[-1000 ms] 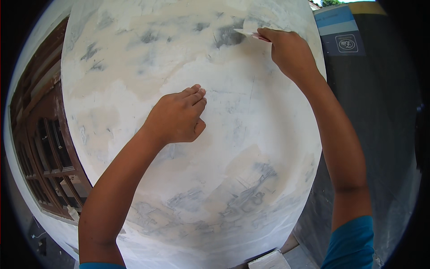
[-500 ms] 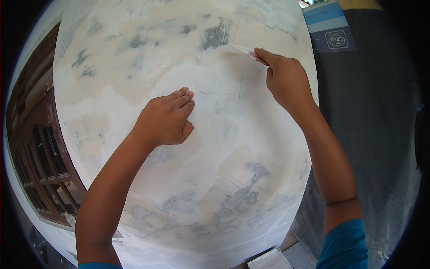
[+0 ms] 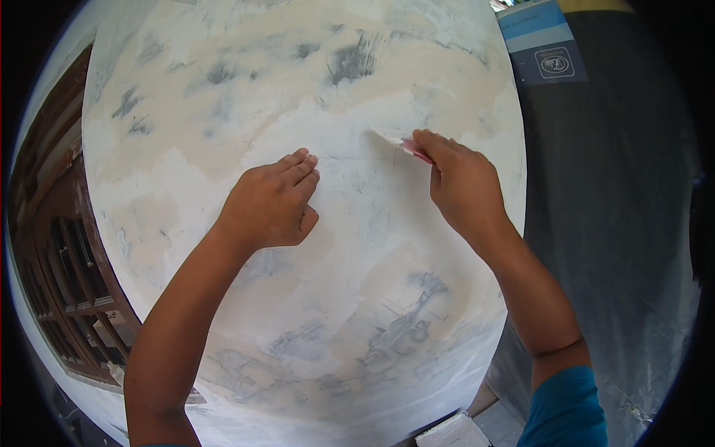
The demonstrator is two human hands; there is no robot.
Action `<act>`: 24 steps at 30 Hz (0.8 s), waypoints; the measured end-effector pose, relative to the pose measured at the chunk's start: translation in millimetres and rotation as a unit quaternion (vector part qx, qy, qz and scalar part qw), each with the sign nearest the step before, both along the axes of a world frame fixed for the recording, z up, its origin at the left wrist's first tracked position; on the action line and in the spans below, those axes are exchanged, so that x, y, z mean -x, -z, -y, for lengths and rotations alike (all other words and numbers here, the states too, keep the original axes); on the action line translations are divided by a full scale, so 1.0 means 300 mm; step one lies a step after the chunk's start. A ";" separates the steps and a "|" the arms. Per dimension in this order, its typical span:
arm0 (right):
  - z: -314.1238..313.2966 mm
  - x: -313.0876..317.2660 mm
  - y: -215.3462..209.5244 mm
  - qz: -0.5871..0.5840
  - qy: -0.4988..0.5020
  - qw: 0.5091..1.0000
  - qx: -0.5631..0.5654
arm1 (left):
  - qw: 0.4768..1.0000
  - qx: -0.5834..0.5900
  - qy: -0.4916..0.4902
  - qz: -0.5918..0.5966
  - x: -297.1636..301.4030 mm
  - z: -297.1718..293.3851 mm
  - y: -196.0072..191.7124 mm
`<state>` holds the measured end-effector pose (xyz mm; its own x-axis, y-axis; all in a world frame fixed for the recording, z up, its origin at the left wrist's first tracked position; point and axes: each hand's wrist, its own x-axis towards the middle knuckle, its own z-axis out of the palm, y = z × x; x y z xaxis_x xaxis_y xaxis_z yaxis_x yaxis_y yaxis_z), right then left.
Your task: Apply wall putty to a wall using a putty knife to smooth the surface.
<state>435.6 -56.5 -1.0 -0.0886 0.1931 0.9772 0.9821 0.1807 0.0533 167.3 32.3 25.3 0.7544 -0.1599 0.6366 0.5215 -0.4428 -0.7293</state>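
Observation:
A wall (image 3: pixel 320 283), coated in patchy white and cream filler with grey bare spots, fills the middle of the view. My right hand (image 3: pixel 465 179) grips a putty knife (image 3: pixel 393 141) with a pale, thin blade and a reddish handle end. The blade points up and left, at or close to the wall; whether its edge touches I cannot tell. To the left, my left hand (image 3: pixel 272 200) rests against the wall with its fingers stretched out and thumb tucked in. Nothing shows in it, though the palm is hidden.
A brown wooden window frame with panes (image 3: pixel 71 261) lies at the left. Right of the wall's edge hangs a dark sheet (image 3: pixel 611 223), with a blue and white printed panel (image 3: pixel 540 41) at its top. A pale block-like object (image 3: pixel 453 432) is low at the bottom.
My right hand has moved down and slightly left with the putty knife, away from the dark grey patch near the top. My left hand keeps its place on the wall.

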 end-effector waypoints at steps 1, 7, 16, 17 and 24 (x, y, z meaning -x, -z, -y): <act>0.006 -0.043 -0.083 -0.008 0.017 0.997 -0.069 | 1.000 0.000 0.003 -0.001 -0.001 0.003 0.001; -0.041 -0.310 -0.482 -0.073 0.129 0.976 -0.161 | 1.000 -0.005 0.015 -0.012 -0.047 0.011 -0.011; 0.005 -0.010 -0.150 -0.042 0.024 0.998 -0.035 | 1.000 -0.003 -0.015 -0.013 0.010 0.000 0.000; 0.026 -0.021 -0.210 -0.045 0.027 0.994 -0.095 | 1.000 -0.002 -0.010 -0.017 0.005 0.006 -0.002; -0.126 -0.029 -0.393 -0.031 0.092 0.990 -0.097 | 0.999 -0.004 0.011 -0.035 -0.037 0.016 -0.020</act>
